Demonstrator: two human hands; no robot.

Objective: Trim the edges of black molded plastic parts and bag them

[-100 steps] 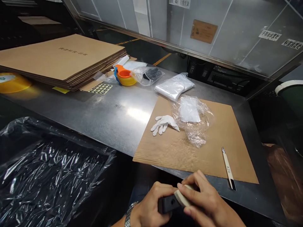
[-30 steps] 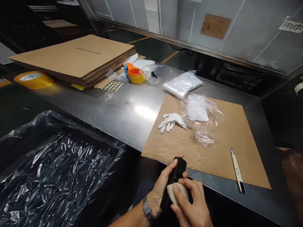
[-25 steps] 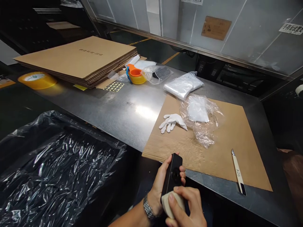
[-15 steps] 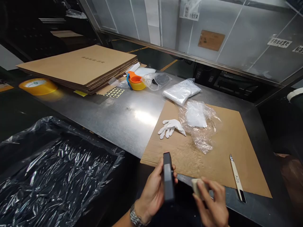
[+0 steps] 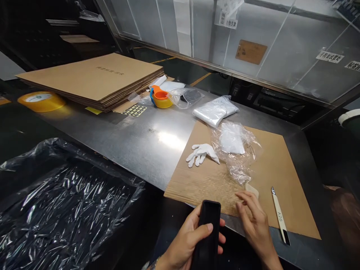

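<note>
My left hand (image 5: 188,239) is wrapped round a long black rectangular case (image 5: 210,213), with the thumb lying on its dark face. I cannot make out exactly what kind of item it is. Over the front part of the cardboard sheet (image 5: 270,168), my right hand (image 5: 255,224) has loosely bent fingers, apart and with nothing visible between them. Just beyond those fingers a small beige pad (image 5: 252,189) lies on the cardboard, partly hidden by the hand. To its right rests a cream-handled craft knife (image 5: 279,215) marked A26. A white glove (image 5: 203,153) lies farther left.
Clear plastic film with a white packet (image 5: 232,138) lies on the cardboard. Behind it are a plastic-wrapped bundle (image 5: 215,109) and an orange-yellow tape dispenser (image 5: 161,99). Stacked cardboard (image 5: 92,77) and a tape roll (image 5: 41,102) stand left. Black plastic sheeting (image 5: 62,210) fills the lower left.
The beige pad has gone from my right fingers onto the cardboard. My left hand has turned the black case so its broad face shows, and moved it slightly right and down.
</note>
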